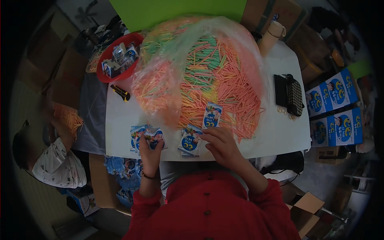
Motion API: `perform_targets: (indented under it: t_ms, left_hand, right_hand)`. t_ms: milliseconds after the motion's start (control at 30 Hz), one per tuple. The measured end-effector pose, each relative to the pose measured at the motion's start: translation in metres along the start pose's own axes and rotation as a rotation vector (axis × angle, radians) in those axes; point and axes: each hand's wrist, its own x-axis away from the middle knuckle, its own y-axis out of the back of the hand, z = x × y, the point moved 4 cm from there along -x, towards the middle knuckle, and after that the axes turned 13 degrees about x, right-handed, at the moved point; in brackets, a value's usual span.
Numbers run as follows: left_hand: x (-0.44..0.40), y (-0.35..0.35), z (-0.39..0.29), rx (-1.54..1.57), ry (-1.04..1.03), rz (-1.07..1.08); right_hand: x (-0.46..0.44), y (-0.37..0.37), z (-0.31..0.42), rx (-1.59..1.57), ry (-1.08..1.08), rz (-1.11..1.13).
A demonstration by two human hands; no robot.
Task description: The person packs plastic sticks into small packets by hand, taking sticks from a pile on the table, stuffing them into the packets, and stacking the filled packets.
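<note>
My left hand (150, 156) has thumb and index finger at either side of a small blue-and-white printed packet (154, 137), gripping it by its edges. This packet overlaps other packets (137, 132) on the table. To the right, a stack of similar packets (190, 140) lies near the table's front edge. My right hand (226, 148) is beside that stack, its fingers apart and the fingertips at its right edge. Another packet (212, 115) lies just beyond, against a large heap of pink, green and yellow sticks (204, 68) inside a clear plastic bag (172, 76).
A red basket (105, 76) with packets stands at back left, near a yellow-black utility knife (120, 93). At right are a beige bottle (272, 38), a black case (281, 91) and a patterned pouch (295, 97). Printed boxes (336, 126) are beyond. Another person (60, 164) sits at left.
</note>
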Motion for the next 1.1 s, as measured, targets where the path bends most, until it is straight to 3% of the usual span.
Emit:
perform_targets:
  t_ms: [67,100,167,300,367,433,533,600,767,867,933,967,1033,1067,1100]
  left_hand:
    - [-0.002,0.007,-0.006,-0.796,-0.215,0.012]
    - [-0.003,0.006,-0.007,-0.797,-0.214,0.009]
    - [-0.005,-0.004,-0.018,-1.082,-0.448,0.005]
    - [-0.007,-0.051,-0.044,-1.123,-0.593,-0.045]
    - [-0.009,-0.082,-0.039,-0.835,-0.637,0.229]
    - [-0.014,-0.120,-0.034,-0.746,-0.567,0.345]
    - [-0.024,-0.162,-0.020,-0.802,-0.585,0.394]
    - [-0.030,-0.178,-0.004,-0.920,-0.504,0.464]
    - [-0.042,-0.180,0.014,-0.813,-0.381,0.485]
    - [-0.051,-0.172,0.023,-0.667,-0.258,0.535]
    - [-0.052,-0.170,0.019,-0.580,-0.209,0.560]
    - [-0.049,-0.169,0.013,-0.607,-0.321,0.529]
    - [-0.047,-0.169,-0.001,-0.633,-0.435,0.490]
    - [-0.046,-0.168,-0.007,-0.622,-0.507,0.467]
    - [-0.045,-0.168,-0.011,-0.611,-0.577,0.446]
  right_hand:
    - [0.013,0.008,-0.025,0.058,-0.150,-0.018]
    - [0.016,0.017,-0.035,0.147,-0.206,-0.033]
    - [0.023,0.037,-0.061,0.306,-0.315,-0.020]
    - [0.038,0.082,-0.105,0.636,-0.373,0.134]
    - [0.029,0.081,-0.109,0.675,-0.245,0.157]
    - [0.018,0.068,-0.103,0.753,0.012,0.185]
    - [0.015,0.043,-0.124,0.806,0.076,0.318]
    - [0.015,0.033,-0.138,0.773,0.084,0.305]
    - [0.017,0.036,-0.150,0.622,0.078,0.282]
    - [0.024,0.033,-0.157,0.527,0.044,0.195]
    - [0.026,0.034,-0.163,0.298,-0.195,0.156]
    - [0.028,0.032,-0.159,0.299,-0.192,0.155]
    - [0.030,0.031,-0.153,-0.078,-0.500,-0.097]
    - [0.028,0.023,-0.146,-0.078,-0.498,-0.096]
    - [0.029,0.014,-0.143,-0.338,-0.587,-0.243]
